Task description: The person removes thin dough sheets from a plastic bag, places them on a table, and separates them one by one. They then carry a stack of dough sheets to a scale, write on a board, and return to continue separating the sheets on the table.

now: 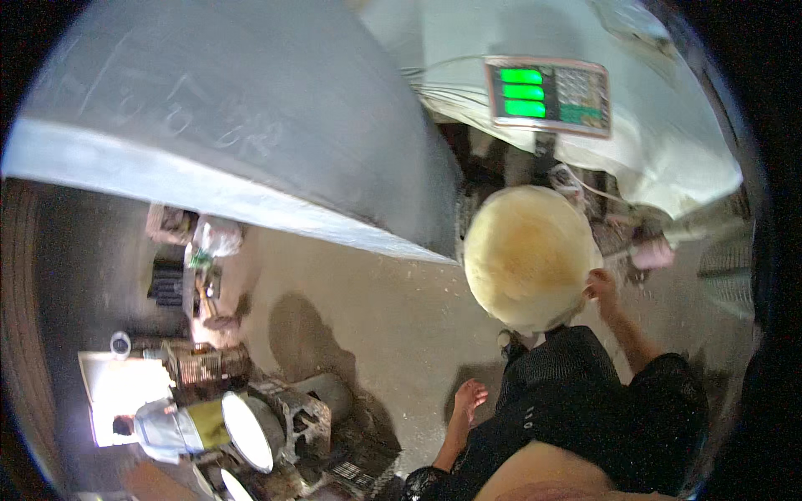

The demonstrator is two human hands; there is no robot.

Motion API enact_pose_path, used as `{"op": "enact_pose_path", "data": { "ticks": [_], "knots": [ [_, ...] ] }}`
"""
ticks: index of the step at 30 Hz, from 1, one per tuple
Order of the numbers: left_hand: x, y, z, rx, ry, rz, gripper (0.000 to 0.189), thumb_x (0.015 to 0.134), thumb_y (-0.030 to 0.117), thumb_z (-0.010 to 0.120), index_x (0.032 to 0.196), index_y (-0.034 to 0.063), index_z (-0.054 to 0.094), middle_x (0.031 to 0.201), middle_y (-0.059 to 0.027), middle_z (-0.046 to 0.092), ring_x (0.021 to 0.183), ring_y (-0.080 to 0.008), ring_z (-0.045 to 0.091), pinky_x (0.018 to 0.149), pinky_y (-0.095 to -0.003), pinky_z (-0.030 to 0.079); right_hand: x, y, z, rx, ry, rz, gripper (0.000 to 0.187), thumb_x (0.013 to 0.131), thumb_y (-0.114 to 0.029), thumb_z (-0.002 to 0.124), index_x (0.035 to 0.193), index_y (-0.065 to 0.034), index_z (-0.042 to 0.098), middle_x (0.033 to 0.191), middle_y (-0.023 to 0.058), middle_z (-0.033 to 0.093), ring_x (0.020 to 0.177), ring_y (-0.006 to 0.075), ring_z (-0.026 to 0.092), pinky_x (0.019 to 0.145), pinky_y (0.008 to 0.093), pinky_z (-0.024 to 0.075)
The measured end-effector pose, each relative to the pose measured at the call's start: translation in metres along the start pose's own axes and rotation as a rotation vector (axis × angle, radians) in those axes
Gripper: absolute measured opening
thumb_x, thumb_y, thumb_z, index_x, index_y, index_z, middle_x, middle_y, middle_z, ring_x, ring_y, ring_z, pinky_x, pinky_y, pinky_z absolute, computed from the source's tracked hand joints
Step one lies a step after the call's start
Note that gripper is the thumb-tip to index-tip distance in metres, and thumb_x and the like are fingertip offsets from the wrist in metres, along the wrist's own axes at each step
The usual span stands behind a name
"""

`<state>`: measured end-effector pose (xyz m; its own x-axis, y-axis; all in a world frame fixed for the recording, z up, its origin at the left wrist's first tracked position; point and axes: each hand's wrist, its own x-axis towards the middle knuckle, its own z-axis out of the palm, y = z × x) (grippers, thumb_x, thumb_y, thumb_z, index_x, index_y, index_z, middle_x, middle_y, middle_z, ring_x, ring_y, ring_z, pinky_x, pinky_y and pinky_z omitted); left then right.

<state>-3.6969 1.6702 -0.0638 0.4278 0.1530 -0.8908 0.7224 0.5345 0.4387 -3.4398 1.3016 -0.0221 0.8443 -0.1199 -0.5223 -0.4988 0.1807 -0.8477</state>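
A round tub with a pale yellow, dough-like or floury mass stands in front of me, just past my feet. At its right rim is my right hand, fingers curled against the edge. Blur hides whether they grip it. My left hand hangs by my side, holding nothing, with its fingers loosely bent and apart. Beyond the tub rises a digital scale's display head with three lit green panels and a keypad. What supports the tub is hidden under it.
A large grey wall or pillar with chalk-like marks borders the tub on the left. Pale sheeting hangs behind the scale. At lower left are machinery with a large bowl, and another person near a bright opening.
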Motion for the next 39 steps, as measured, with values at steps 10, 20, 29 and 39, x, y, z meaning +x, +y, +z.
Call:
{"op": "enact_pose_path", "data": {
  "ticks": [10,20,29,39],
  "knots": [
    [0.071,0.044,-0.028,0.137,-0.042,0.069,0.041,0.087,0.025,0.058,0.121,0.0051,0.044,0.097,-0.0153,0.059,0.077,-0.0264,0.062,0.068,-0.0392,0.053,0.084,0.057,-0.132,-0.296,0.432,0.054,0.022,0.084,-0.018,0.061,0.100,-0.0042,0.062,0.072,0.0055,0.062,0.055,0.0119,0.058,0.045,0.0250,0.0453],
    [0.129,0.050,0.067,-0.293,0.017,-0.058,0.040,0.092,0.028,0.044,0.125,0.0059,0.043,0.112,-0.0093,0.054,0.095,-0.0269,0.055,0.079,-0.0450,0.049,0.259,0.005,-0.077,-0.299,0.294,-0.076,0.018,0.083,-0.017,0.063,0.097,-0.0047,0.063,0.073,0.0037,0.062,0.053,0.0093,0.054,0.044,0.0241,0.0409],
    [0.164,0.085,0.140,-0.506,-0.201,0.060,0.051,0.093,0.035,0.033,0.135,0.0057,0.037,0.134,-0.0122,0.044,0.120,-0.0311,0.045,0.099,-0.0457,0.040,0.347,0.011,-0.060,-0.297,0.164,-0.170,0.026,0.081,-0.018,0.067,0.103,-0.0057,0.065,0.078,-0.0012,0.063,0.058,0.0059,0.049,0.051,0.0196,0.0389],
    [0.204,0.109,0.130,-0.545,-0.391,0.054,0.061,0.087,0.044,0.040,0.133,0.0031,0.038,0.130,-0.0145,0.048,0.116,-0.0324,0.049,0.094,-0.0492,0.043,0.268,0.047,-0.079,-0.052,-0.107,0.392,0.045,0.090,-0.039,0.051,0.124,-0.0097,0.053,0.111,0.0078,0.063,0.092,0.0188,0.062,0.075,0.0322,0.0511]
  ]
}}
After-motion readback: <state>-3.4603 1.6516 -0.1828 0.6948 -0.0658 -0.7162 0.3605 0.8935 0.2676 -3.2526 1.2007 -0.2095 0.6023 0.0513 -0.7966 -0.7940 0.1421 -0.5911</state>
